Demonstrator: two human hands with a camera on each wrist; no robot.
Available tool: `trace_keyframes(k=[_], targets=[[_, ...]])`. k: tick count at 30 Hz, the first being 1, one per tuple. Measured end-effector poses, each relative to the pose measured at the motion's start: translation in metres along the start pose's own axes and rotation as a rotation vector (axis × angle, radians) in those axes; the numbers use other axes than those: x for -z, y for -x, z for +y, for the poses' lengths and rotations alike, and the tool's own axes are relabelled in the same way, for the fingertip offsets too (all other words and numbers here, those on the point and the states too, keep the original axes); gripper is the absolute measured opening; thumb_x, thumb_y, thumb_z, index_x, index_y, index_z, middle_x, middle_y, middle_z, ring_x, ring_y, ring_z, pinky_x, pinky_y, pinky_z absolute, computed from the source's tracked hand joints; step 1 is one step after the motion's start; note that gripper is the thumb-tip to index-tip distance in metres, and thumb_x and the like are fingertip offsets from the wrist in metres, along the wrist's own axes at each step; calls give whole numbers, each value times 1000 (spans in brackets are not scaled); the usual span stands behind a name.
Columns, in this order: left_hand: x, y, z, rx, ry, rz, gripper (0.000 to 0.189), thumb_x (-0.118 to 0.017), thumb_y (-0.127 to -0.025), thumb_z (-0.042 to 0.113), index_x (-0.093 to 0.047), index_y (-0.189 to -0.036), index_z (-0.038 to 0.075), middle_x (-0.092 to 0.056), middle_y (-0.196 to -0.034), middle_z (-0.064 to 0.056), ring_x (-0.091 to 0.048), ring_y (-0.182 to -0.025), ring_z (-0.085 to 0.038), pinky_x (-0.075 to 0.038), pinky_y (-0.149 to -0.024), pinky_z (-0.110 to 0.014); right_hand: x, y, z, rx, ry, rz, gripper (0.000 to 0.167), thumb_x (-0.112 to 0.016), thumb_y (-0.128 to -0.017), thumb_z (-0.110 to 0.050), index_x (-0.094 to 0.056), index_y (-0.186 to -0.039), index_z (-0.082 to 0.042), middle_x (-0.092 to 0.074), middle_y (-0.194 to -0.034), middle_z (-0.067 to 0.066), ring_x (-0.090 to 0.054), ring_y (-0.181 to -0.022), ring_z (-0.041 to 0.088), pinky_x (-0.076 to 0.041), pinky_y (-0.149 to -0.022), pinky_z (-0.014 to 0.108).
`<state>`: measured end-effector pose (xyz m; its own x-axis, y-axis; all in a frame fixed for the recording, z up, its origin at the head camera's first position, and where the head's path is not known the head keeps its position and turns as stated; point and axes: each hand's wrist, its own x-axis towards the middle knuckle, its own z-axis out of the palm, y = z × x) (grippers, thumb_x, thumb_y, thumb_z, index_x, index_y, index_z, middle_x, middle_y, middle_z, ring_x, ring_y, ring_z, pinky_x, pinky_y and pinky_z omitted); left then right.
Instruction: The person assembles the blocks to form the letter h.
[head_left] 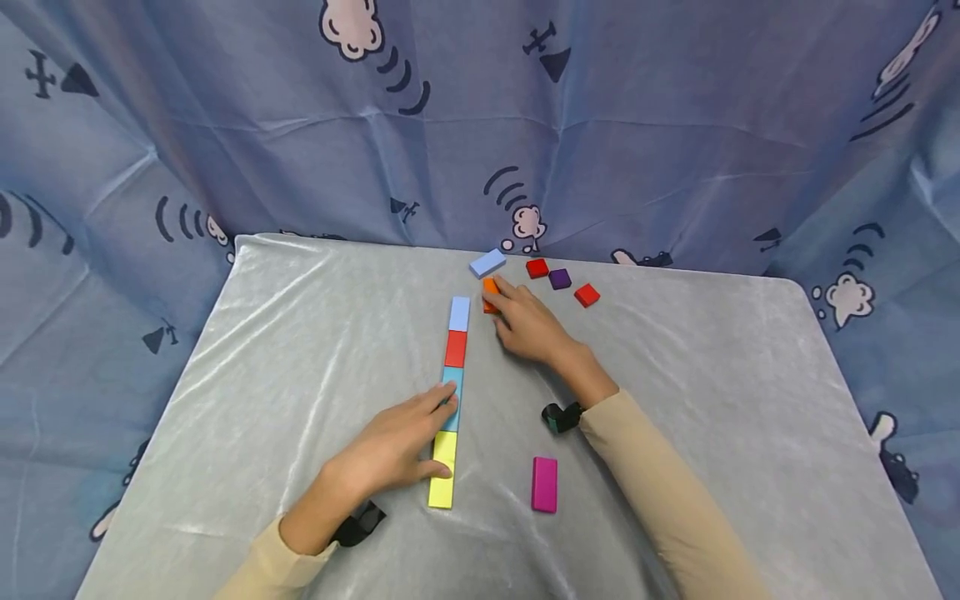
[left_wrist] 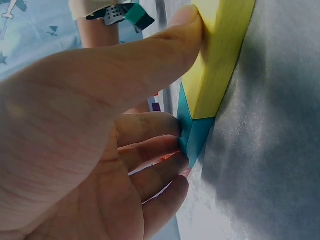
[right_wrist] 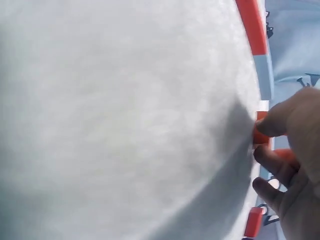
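A straight row of flat blocks runs away from me: a yellow block, a blue block, a red block and a light blue block. My left hand rests along it, thumb on the yellow block and loosely extended fingers touching the blue block's side, as the left wrist view confirms. Beyond the row's far end and to its right, my right hand pinches an orange block between thumb and fingers. The fingers partly cover the orange block, which is at the table surface.
Near the back edge lie a loose light blue block, two small red blocks and a small purple block. A magenta block lies closer, right of the row. Behind the cloth-covered table hangs a patterned blue curtain.
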<state>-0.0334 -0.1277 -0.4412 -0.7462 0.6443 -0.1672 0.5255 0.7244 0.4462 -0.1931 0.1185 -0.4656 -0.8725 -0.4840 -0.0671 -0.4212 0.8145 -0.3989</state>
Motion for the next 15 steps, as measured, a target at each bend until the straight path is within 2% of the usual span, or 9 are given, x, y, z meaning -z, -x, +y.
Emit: trace_keyframes(k=[4,8,11,15], targets=[[0,0,0,6,2,-5,90,-90,-85,33,-48,-155,-5,-40,-169,-17,-45,-155,-35,-47,-122,-47,6,-6,-5,1,91,-2,44,-62,-106,-17,-61,-148,-5,-51,-161,21,-50,-148,41,-33,-131,55],[0,0,0,19,14,-13,91,-89,-86,33,-47,-156,-4,-39,-170,-17,-44,-156,-35,-46,-122,-48,10,-9,-6,-1,113,28,41,-67,-105,-21,-68,-142,-7,-60,-153,19,-55,-145,37,-43,-125,52],[0,0,-1,17,17,-14,91,-89,-86,34,-46,-156,-4,-39,-170,-17,-44,-156,-35,-46,-123,-48,10,-8,-6,-12,102,47,40,-70,-103,-24,-70,-140,-8,-62,-151,18,-58,-142,35,-50,-120,50],[-1,0,0,16,23,-19,91,-90,-86,33,-46,-157,-4,-38,-171,-16,-44,-155,-35,-46,-123,-48,8,-8,-7,-7,106,58,40,-71,-102,-22,-70,-139,-6,-58,-155,20,-56,-146,36,-49,-120,50]])
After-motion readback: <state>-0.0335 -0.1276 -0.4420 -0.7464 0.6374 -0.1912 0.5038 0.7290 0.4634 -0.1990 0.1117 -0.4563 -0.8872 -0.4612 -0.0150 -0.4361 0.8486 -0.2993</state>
